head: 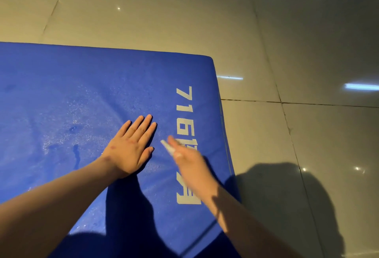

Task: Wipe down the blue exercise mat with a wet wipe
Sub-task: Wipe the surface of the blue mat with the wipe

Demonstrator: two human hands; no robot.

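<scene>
A thick blue exercise mat [82,97] with white printed characters along its right side lies on a tiled floor. Damp streaks and droplets show on its surface at the left. My left hand [131,147] lies flat on the mat, palm down, fingers straight and together. Just to its right my right hand [184,155] is blurred by motion and holds a small white wet wipe [167,147] against the mat beside the white print. Its fingers pinch the wipe, most of which is hidden under them.
Glossy beige floor tiles [287,52] surround the mat at the back and right, with light reflections. The mat's far right corner [209,57] and right edge are close to my right hand. Shadows of my arms and head fall on the mat and floor.
</scene>
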